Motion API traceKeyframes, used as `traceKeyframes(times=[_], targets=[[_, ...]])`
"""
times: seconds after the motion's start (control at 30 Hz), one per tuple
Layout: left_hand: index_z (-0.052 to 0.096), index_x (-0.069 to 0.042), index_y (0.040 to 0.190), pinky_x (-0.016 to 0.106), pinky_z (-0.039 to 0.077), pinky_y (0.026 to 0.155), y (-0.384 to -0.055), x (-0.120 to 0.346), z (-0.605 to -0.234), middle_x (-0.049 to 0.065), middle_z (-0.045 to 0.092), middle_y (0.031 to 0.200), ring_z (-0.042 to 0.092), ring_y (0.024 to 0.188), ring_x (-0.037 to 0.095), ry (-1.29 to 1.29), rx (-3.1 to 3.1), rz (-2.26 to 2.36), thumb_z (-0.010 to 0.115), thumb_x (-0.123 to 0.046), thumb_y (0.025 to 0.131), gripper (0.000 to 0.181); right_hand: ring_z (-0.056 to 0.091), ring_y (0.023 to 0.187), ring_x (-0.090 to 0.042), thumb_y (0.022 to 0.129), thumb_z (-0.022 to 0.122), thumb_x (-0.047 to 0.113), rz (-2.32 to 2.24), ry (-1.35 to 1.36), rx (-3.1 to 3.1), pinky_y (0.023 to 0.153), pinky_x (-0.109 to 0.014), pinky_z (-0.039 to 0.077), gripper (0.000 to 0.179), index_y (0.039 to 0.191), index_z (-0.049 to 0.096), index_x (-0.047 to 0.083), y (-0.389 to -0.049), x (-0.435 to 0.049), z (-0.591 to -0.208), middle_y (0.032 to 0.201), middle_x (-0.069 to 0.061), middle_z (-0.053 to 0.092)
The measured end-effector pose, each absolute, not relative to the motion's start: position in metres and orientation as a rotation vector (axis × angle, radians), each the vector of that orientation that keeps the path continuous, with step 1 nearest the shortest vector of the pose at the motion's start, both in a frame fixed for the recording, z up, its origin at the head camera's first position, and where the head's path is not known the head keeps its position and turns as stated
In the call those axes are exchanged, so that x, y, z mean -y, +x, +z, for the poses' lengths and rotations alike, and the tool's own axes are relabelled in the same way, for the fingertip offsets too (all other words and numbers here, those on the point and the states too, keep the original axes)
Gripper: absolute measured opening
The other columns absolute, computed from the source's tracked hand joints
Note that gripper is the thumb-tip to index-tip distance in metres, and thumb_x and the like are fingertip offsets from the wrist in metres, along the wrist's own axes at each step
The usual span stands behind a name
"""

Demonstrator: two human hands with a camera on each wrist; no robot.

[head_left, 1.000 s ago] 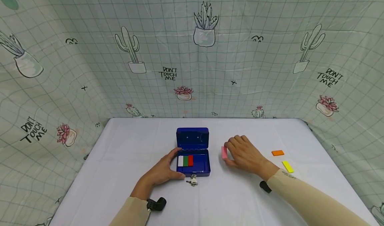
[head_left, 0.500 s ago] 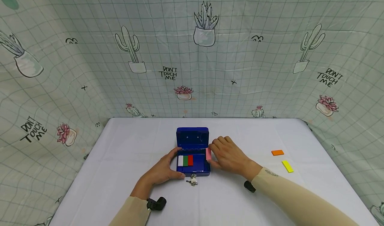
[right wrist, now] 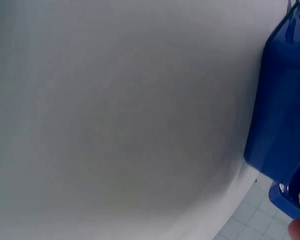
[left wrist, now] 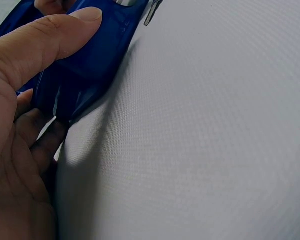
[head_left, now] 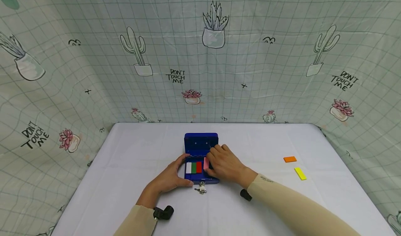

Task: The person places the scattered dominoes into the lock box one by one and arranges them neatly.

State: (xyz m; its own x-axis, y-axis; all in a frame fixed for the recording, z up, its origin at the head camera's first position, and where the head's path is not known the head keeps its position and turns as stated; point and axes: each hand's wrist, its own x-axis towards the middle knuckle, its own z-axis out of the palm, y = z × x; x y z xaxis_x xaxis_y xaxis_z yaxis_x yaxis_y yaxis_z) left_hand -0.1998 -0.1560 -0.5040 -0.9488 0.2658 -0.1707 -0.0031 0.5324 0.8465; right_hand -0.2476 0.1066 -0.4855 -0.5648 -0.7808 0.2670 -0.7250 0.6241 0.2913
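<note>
The blue box (head_left: 201, 159), open near the counter's (head_left: 125, 166) middle, is being gripped at its left side by the left hand (head_left: 169, 178), thumb curled over the front corner. White, green and red blocks (head_left: 193, 167) are lying inside. Beside them, the pink block (head_left: 206, 163) is being pinched by the right hand (head_left: 226, 166). Orange block (head_left: 290, 159) and yellow block (head_left: 300, 173) are lying near the right edge.

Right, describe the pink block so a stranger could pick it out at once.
On the white table stands an open blue box, lid up. Inside, a row of white, green and red blocks lies at its left; the pink block is just right of them, pinched by the right hand. It is the only pink piece and the only one being held.
</note>
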Motion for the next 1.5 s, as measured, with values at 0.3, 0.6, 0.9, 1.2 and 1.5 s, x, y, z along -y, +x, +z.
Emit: traceKeyframes(times=[0.3, 0.6, 0.9, 1.2, 1.5], targets=[[0.035, -0.028, 0.164, 0.07, 0.023, 0.124, -0.2, 0.156, -0.503, 0.014, 0.037, 0.169, 0.033, 0.156, 0.041, 0.223, -2.499, 1.37, 0.096, -0.033, 0.076, 0.108, 0.048, 0.086, -0.022, 0.099, 0.065, 0.057, -0.211, 1.203, 2.534, 0.076, -0.033, 0.036, 0.046, 0.106, 0.064, 0.012, -0.248, -0.1, -0.486, 0.091, -0.002, 0.056], [0.035, -0.027, 0.164, 0.07, 0.024, 0.124, -0.199, 0.156, -0.504, 0.015, 0.038, 0.169, 0.035, 0.154, 0.041, 0.236, -2.501, 1.373, 0.096, -0.032, 0.076, 0.107, 0.052, 0.089, -0.021, 0.098, 0.068, 0.057, -0.28, 1.249, 2.542, 0.074, -0.031, 0.037, 0.048, 0.112, 0.069, 0.011, -0.246, -0.097, -0.483, 0.096, -0.002, 0.063], [0.035, -0.027, 0.164, 0.071, 0.024, 0.123, -0.198, 0.155, -0.502, 0.015, 0.038, 0.168, 0.036, 0.154, 0.041, 0.227, -2.507, 1.371, 0.096, -0.031, 0.076, 0.107, 0.055, 0.093, -0.021, 0.098, 0.068, 0.058, -0.342, 1.279, 2.546, 0.074, -0.031, 0.038, 0.048, 0.115, 0.073, 0.013, -0.244, -0.095, -0.481, 0.1, -0.001, 0.068], [0.035, -0.028, 0.164, 0.072, 0.024, 0.123, -0.198, 0.156, -0.503, 0.014, 0.037, 0.169, 0.034, 0.155, 0.042, 0.219, -2.509, 1.367, 0.096, -0.031, 0.077, 0.106, 0.056, 0.093, -0.021, 0.098, 0.068, 0.058, -0.357, 1.291, 2.548, 0.074, -0.03, 0.038, 0.047, 0.114, 0.077, 0.016, -0.246, -0.092, -0.482, 0.101, 0.0, 0.072], [0.034, -0.027, 0.165, 0.071, 0.024, 0.123, -0.199, 0.156, -0.504, 0.015, 0.036, 0.17, 0.033, 0.155, 0.042, 0.225, -2.506, 1.37, 0.096, -0.031, 0.077, 0.108, 0.057, 0.093, -0.02, 0.098, 0.069, 0.057, -0.344, 1.281, 2.534, 0.073, -0.03, 0.038, 0.044, 0.112, 0.078, 0.016, -0.245, -0.091, -0.482, 0.1, 0.0, 0.073]])
